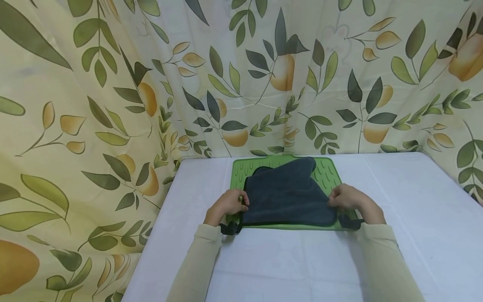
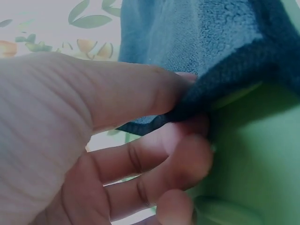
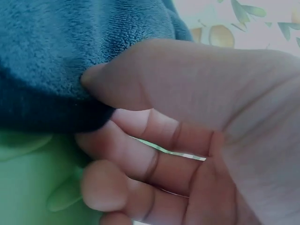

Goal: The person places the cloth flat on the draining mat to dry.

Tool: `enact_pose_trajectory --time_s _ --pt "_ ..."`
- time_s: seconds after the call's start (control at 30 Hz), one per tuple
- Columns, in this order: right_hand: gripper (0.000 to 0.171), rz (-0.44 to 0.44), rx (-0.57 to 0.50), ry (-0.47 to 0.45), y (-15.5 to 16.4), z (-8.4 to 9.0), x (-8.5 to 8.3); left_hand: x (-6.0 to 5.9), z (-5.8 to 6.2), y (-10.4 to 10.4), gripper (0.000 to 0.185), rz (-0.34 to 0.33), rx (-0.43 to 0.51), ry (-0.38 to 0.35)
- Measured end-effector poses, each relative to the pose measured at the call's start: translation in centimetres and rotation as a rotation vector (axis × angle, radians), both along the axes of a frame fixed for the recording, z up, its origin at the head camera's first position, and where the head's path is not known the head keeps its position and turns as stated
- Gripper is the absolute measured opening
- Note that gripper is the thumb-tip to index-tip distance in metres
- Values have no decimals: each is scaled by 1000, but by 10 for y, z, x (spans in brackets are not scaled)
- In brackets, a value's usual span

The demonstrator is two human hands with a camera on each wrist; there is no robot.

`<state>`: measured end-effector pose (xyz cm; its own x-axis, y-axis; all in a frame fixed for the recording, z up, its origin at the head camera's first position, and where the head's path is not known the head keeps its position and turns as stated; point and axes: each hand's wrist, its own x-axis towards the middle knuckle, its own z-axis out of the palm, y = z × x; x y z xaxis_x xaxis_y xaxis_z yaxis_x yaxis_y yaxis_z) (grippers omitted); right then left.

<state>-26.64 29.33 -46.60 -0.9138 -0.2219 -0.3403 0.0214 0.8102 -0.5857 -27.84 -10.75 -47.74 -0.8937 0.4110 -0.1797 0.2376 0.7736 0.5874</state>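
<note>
The left hand (image 1: pixel 227 204) pinches the left edge of a dark blue towel (image 1: pixel 288 193). In the left wrist view, the thumb (image 2: pixel 136 93) sits on top of the fuzzy edge and the first finger is tucked under it. The other fingers (image 2: pixel 183 161) curl loosely below and hold nothing. The towel's thick dark hem runs right through the pinch.

The right hand (image 1: pixel 349 200) does the same on the other side. It pinches the right edge of the towel. In the right wrist view, the thumb (image 3: pixel 140 77) presses down on the soft cloth and the fingers (image 3: pixel 136 154) curl under the edge.

The towel lies between the two hands, on a green mat (image 1: pixel 241 174). The side near the person is straight and flat. The far side is bumpy, with one corner sticking up toward the back. The mat has little raised bumps on it and peeks out all around the towel.

The mat lies on a white table (image 1: pixel 407 209). The person's two pale sleeves (image 1: pixel 200 260) reach over the table from the near side.

Behind the table and on the left hangs a curtain (image 1: pixel 113 105) with green leaves and orange fruit on it.
</note>
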Motion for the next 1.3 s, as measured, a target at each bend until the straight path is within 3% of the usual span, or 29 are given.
enact_pose_trajectory --time_s 0.27,0.6,0.97,1.13,1.3 --pt "15 -9 2 18 0 0 -1 -2 -2 -4 9 13 6 31" --pt "25 -141 -14 164 4 3 -2 -9 0 -11 7 149 130 156" --pt "28 -162 -100 293 -4 11 -2 -16 5 -2 13 293 174 275" --pt "28 -153 -122 364 -9 14 -4 -27 5 -2 16 309 162 297" --pt "26 -156 -137 382 -12 16 -18 -47 8 -1 14 308 126 319"
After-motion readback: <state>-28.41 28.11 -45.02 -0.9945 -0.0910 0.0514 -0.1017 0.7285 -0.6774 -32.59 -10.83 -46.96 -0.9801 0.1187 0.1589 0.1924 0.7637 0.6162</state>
